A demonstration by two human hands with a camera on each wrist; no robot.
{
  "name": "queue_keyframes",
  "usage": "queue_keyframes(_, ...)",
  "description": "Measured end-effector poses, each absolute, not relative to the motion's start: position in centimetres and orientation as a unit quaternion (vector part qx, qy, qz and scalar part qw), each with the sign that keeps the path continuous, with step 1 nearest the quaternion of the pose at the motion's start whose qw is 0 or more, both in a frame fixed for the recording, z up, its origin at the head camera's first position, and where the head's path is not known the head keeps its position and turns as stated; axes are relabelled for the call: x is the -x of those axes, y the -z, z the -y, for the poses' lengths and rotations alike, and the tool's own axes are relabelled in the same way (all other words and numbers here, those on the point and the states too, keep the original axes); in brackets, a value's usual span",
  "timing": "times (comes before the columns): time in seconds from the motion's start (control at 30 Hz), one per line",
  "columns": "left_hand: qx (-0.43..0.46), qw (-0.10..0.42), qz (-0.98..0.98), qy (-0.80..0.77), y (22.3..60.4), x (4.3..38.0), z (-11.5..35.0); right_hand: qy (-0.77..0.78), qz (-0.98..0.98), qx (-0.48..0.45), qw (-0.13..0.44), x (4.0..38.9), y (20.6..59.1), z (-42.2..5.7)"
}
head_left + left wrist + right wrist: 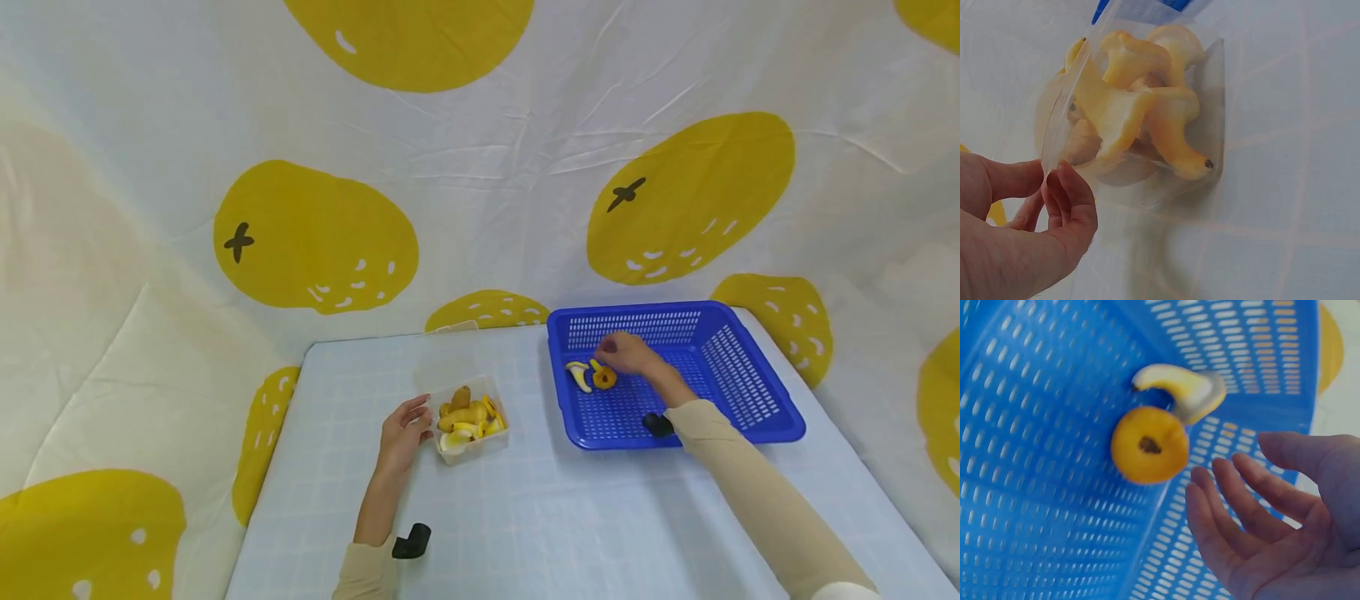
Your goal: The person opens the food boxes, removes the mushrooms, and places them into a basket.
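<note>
On the bench (525,517) before us, a box (476,452) with pieces (468,414) inside stands left of a basket (615,427) holding more pieces (604,378).

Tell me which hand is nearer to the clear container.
Left. The left hand has its fingertips at the left side of the clear container; the right hand is off to its right, at the blue basket.

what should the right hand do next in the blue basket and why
Probably move the right hand over and pinch the round orange piece: the hand looks empty with fingers relaxed, and that piece lies close by in the blue basket, while the left hand touches the clear box.
</note>
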State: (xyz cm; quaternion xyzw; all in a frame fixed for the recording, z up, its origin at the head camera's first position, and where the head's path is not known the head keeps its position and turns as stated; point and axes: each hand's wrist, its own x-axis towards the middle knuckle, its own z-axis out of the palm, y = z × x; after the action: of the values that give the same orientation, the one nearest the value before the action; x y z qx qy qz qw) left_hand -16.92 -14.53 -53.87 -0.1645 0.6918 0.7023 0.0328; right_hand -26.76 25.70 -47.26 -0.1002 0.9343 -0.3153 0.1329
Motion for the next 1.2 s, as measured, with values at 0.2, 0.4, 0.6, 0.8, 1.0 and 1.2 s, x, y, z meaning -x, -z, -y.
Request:
queue_keyframes(0.2, 0.167, 0.040, -0.689, -0.704, 53.6, 16.8, 14.5, 0.358, -0.919, 0.135, 0.090, 25.9, 46.9, -24.9)
queue_keyframes(0.4, 0.170, 0.044, -0.690, -0.702, 53.5, 16.9, 14.6, 0.387, -0.909, 0.145, 0.054, 25.3, 46.7, -23.6)
queue_keyframes(0.6, 0.170, 0.047, -0.690, -0.701, 53.1, 16.6, 14.4, 0.402, -0.900, 0.166, -0.009, 24.6, 46.7, -22.0)
queue_keyframes(0.8, 0.173, 0.047, -0.688, -0.704, 53.6, 16.8, 14.5, 0.419, -0.894, 0.162, -0.011, 23.9, 46.5, -20.1)
queue_keyframes(1.0, 0.173, 0.048, -0.685, -0.706, 53.6, 16.8, 14.5, 0.435, -0.884, 0.168, -0.017, 23.3, 46.4, -18.3)
queue_keyframes(1.2, 0.173, 0.044, -0.687, -0.705, 53.5, 16.7, 14.4, 0.453, -0.875, 0.171, 0.007, 22.7, 46.3, -16.5)
